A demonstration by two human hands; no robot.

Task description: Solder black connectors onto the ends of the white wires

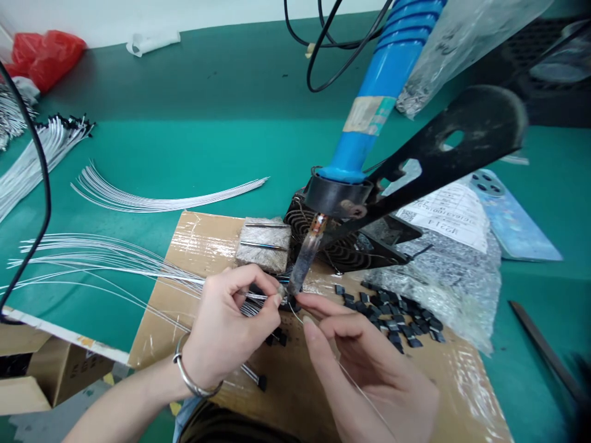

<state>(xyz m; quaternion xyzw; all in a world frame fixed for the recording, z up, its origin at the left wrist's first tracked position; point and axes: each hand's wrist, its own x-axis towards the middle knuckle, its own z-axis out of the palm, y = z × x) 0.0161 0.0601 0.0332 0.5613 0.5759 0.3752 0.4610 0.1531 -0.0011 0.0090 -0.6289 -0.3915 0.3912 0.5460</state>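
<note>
One crumpled red bag [50, 55] lies at the far left of the smooth green table [207, 144]. Over brown cardboard [203, 237], the left hand [233, 329] clamps thumb and forefinger on thin white wire [258, 296], beside one blue soldering iron [351, 151]. The right hand [369, 369] pinches one fine strand [297, 315]; on its far side, small black blocks [385, 307] lie uncountably crowded.

Left hand [235, 326] and right hand [367, 357] nearly meet at their fingertips, fingers curled in 2 pinches.
</note>
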